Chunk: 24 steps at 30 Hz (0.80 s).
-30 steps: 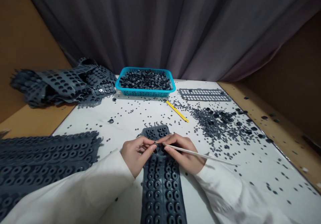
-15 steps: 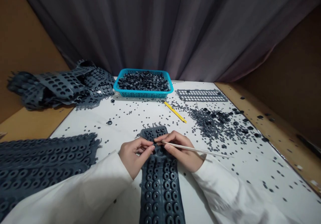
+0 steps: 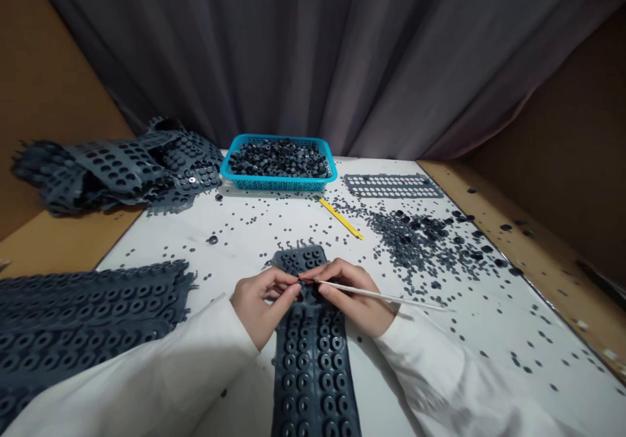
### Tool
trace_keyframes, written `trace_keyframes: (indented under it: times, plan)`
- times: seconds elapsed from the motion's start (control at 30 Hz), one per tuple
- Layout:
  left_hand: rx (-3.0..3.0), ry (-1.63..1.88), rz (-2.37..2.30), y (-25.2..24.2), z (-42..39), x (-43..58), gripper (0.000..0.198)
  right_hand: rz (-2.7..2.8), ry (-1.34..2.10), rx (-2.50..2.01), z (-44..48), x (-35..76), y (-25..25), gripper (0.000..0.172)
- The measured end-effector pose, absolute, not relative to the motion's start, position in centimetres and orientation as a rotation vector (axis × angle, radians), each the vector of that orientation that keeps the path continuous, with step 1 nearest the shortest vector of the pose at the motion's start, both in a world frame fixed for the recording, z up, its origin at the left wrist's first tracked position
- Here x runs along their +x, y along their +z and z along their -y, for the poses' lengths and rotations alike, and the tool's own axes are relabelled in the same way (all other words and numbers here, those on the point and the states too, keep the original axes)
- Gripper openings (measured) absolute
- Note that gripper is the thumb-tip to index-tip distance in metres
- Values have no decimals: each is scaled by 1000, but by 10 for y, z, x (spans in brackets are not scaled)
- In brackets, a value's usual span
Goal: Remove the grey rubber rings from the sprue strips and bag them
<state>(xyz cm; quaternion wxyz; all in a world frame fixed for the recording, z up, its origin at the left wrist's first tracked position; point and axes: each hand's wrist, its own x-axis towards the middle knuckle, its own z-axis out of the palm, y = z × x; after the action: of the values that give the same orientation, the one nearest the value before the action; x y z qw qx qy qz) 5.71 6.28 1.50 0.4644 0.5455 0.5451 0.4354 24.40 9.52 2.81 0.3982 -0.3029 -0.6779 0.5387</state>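
Two-handed, grips pale stick (image 3: 384,295) in nearly closed right hand (image 3: 357,305) and apparently pinches small dark piece (image 3: 306,280) in left hand (image 3: 257,303), perhaps for fine control, over ringed strip (image 3: 313,362) at near centre of table (image 3: 166,238).

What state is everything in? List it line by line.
Left grip: curled; anything held unclear
Right grip: closed on pale stick
Pale stick: held, slanting
Ringed strip: lying beneath both grips
Blue basket: filled with small dark pieces
Yellow strip: loose on table
Perforated sheet: flat, holes open
Left-rear sheets: crumpled
Left-front ringed sheets: rings upward
Small discs: scattered, densest at right
Curtain: hanging in folds
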Motion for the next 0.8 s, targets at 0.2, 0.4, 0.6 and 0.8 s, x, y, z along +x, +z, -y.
trace_keyframes:
  times: [0.2, 0.4, 0.6, 0.8]
  plan:
    - [1046, 1015, -1232, 23, -66, 61, 20, 1579, 1383, -800, -97, 245, 28, 11]
    - [734, 992, -1118, 20, -68, 62, 35, 1616, 1369, -756, -97, 247, 29, 12]
    - [757, 1066, -954, 19, -68, 63, 47, 1551, 1461, -751, -95, 246, 33, 14]
    - [791, 1082, -994, 16, -69, 64, 42, 1501, 1500, -728, -95, 246, 32, 13]
